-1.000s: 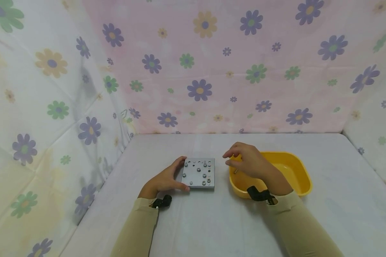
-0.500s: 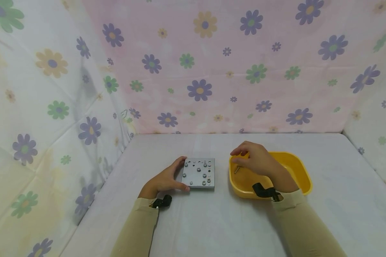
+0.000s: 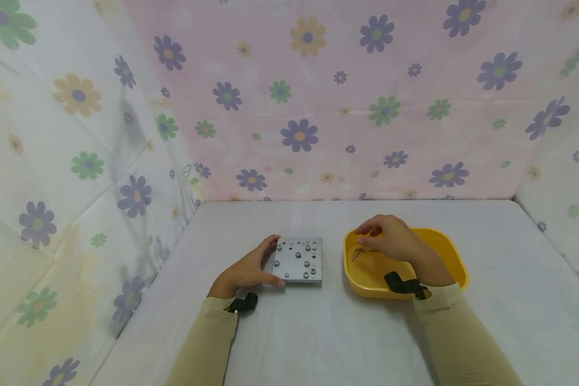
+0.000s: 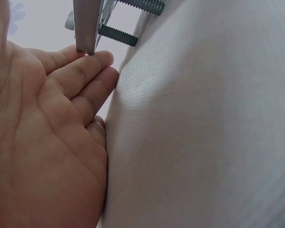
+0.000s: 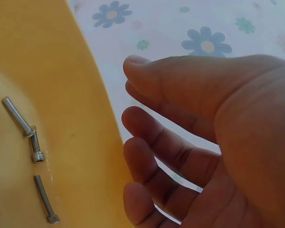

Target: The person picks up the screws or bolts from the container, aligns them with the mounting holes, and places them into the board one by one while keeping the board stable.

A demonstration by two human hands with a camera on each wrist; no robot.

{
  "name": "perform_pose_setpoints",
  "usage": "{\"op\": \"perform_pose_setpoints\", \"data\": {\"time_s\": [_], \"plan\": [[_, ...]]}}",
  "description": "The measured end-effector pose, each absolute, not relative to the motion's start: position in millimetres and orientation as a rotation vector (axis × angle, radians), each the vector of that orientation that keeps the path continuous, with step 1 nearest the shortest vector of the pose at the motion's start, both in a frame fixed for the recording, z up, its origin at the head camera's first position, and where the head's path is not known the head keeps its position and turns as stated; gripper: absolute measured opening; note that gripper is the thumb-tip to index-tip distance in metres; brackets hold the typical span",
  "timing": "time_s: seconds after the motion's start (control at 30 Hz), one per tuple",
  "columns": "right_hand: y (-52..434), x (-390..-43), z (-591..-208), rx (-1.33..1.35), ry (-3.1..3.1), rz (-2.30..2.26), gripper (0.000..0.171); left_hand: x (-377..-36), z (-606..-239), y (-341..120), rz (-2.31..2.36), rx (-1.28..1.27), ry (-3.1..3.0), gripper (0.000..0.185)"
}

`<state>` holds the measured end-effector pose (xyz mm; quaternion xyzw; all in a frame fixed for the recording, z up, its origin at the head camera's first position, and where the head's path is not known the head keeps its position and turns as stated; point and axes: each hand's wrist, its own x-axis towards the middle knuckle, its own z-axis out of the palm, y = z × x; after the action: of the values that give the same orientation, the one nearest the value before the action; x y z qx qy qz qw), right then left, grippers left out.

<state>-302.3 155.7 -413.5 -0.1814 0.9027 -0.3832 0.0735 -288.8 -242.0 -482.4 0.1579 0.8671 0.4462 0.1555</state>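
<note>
Lying loose in the left end of the yellow tray (image 3: pixel 451 257), two socket-head screws (image 5: pixel 32 147) rest on its floor, one of them carrying a small washer part-way along its shank (right wrist view). Right hand (image 3: pixel 391 240) hovers over that end of the tray, fingers relaxed and slightly spread, holding nothing, not touching the screws. Left of the tray, apart from it, sits a square grey metal plate (image 3: pixel 298 260) with several screws standing in its holes; their threaded ends show under the plate in the left wrist view. Left hand (image 3: pixel 246 271) rests on the white-covered table (image 3: pixel 318 332), straight fingers against the plate's left edge, thumb at its near corner. Floral cloth (image 3: pixel 299 107) backs the scene.
</note>
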Motion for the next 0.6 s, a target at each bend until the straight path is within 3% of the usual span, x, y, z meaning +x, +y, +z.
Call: {"op": "perform_pose_setpoints", "data": {"time_s": [0.6], "plan": [[164.6, -310.5, -419.4, -0.424, 2.668, -1.086, 0.030, -287.8, -481.4, -243.3, 1.269, 0.436, 2.490, 0.126]]}}
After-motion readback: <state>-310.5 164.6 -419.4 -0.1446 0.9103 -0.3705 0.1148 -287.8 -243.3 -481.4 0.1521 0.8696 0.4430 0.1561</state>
